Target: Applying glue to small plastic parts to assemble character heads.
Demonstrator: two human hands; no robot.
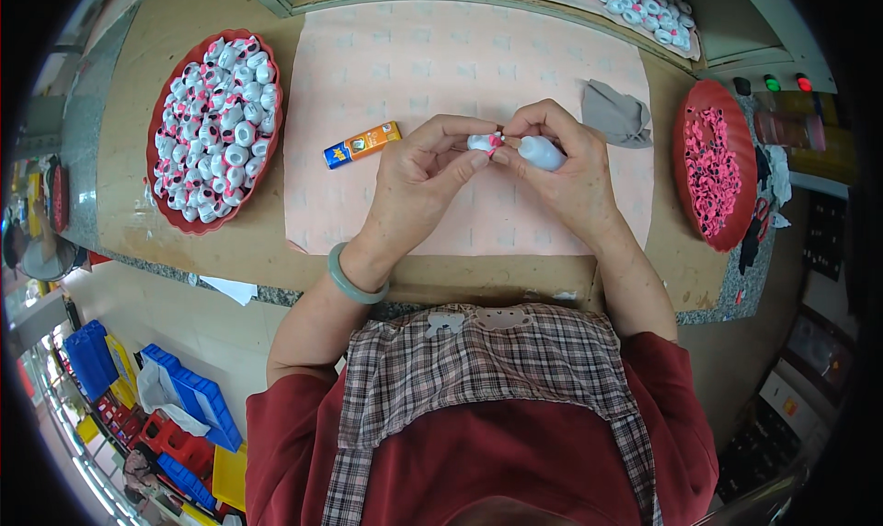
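The tan table bears a pink sheet, flanked by a scalloped red left tray and a red right tray.

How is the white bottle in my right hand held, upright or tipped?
Tipped: seen from above, the white bottle shows its side, its narrow end pointing left toward the small white piece in the left hand.

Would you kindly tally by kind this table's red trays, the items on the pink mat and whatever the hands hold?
Red trays: 2
Orange-and-blue package: 1
Grey cloth: 1
White bottle: 1
White-and-pink piece: 1
Total: 6
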